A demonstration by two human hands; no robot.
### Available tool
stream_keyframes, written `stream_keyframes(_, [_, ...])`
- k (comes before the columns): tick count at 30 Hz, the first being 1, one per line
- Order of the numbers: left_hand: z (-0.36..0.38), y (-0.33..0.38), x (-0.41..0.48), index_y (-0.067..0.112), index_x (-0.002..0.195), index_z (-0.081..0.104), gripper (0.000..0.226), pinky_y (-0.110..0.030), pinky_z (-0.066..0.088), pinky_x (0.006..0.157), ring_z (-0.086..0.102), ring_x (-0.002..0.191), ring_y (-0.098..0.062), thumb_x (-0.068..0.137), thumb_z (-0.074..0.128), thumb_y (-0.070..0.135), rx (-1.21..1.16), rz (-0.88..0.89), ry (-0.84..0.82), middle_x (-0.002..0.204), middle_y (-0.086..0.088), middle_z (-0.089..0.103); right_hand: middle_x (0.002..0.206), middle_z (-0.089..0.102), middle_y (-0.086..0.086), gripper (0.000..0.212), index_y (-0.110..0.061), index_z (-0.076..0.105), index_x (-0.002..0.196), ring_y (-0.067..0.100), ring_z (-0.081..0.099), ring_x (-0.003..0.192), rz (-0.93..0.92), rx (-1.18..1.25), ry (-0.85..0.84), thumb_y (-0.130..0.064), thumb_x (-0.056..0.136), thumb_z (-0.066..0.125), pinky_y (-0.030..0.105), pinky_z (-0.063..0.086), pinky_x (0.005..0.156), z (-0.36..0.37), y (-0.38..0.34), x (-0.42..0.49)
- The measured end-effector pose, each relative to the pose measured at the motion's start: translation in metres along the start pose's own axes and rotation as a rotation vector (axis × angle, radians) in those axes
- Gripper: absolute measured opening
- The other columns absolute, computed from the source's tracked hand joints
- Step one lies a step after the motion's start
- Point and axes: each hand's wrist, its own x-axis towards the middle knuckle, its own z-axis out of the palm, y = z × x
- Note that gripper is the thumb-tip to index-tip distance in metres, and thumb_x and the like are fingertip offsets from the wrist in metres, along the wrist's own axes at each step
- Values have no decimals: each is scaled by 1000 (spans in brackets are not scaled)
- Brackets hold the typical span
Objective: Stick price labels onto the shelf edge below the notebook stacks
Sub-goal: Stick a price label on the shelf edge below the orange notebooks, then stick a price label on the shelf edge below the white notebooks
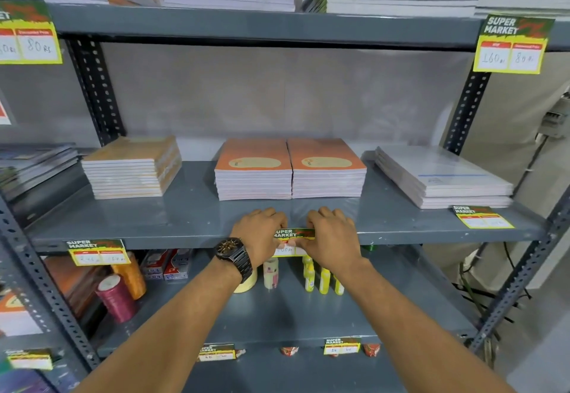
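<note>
A green and yellow price label lies against the front edge of the grey middle shelf, below two side-by-side stacks of orange notebooks. My left hand, with a dark watch on its wrist, presses the label's left side. Its right side is under my right hand. Fingers of both hands curl over the shelf's top edge, and most of the label is hidden beneath them. Another label is stuck on the same edge at the left, and a third one lies on the shelf's right corner.
A tan notebook stack sits left and a white wrapped stack right on the middle shelf. Thread spools, small bottles and boxes fill the shelf below. Perforated uprights frame the bay. The top shelf carries labels too.
</note>
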Motion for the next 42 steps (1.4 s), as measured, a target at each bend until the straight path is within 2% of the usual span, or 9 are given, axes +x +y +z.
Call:
stream_keyframes(7, [-8,9,5,30,105,51,37,-34,48,71,56,96,-23,74,71,31,93,-29,-77,108,5,60,95,60,0,27,-20,59,96,27,51,90,-70,56,7,-37,79,70,38,37,73,1,6,-6])
stream_keyframes(13, [-15,69,18,29,122,40,79,-38,47,82,50,109,-25,52,69,52,21,-42,-76,122,4,52,95,65,3,22,-20,65,98,25,58,92,-22,403,-26,-34,81,69,37,49,78,-28,59,-24])
stream_keyframes(17, [-2,140,47,26,118,46,66,-37,47,88,53,109,-25,60,67,49,-222,-13,-46,121,0,55,93,70,2,13,-21,68,90,21,63,88,147,473,106,-31,81,69,34,51,79,-59,154,-36])
stream_keyframes(22, [40,250,107,29,91,59,18,-29,49,82,63,96,-22,76,64,38,-514,-161,25,99,3,67,77,71,1,2,-20,67,75,23,66,76,449,474,207,-18,77,68,27,48,69,-95,292,-48])
stream_keyframes(26, [74,328,154,26,83,59,8,-34,52,81,64,94,-30,76,59,30,-568,-277,54,97,-4,73,88,74,9,6,-16,69,82,29,67,88,606,408,90,-19,78,66,28,48,73,-105,383,-50])
stream_keyframes(32, [97,359,195,28,96,59,31,-30,51,83,63,95,-26,67,69,34,-612,-435,-28,109,-2,66,96,68,4,27,-17,65,95,21,62,88,473,418,-126,-30,73,73,27,42,71,-99,413,-33])
stream_keyframes(36, [97,360,204,28,90,58,37,-24,42,73,59,86,-19,60,80,24,-805,-525,1,103,1,64,96,67,1,33,-17,64,98,20,62,88,423,473,-145,-29,70,77,29,48,73,-93,409,-23])
stream_keyframes(39, [95,360,210,28,82,57,31,-22,46,68,61,86,-16,63,81,20,-904,-541,31,99,1,65,97,68,0,38,-18,63,98,19,64,92,453,566,-152,-26,65,81,34,52,80,-90,411,-16])
stream_keyframes(42, [95,362,204,27,81,58,24,-43,57,82,64,88,-22,74,76,11,-1032,-439,-22,87,-2,63,101,66,-3,49,-21,61,105,17,63,92,463,678,-153,-27,62,84,33,52,79,-93,411,-14])
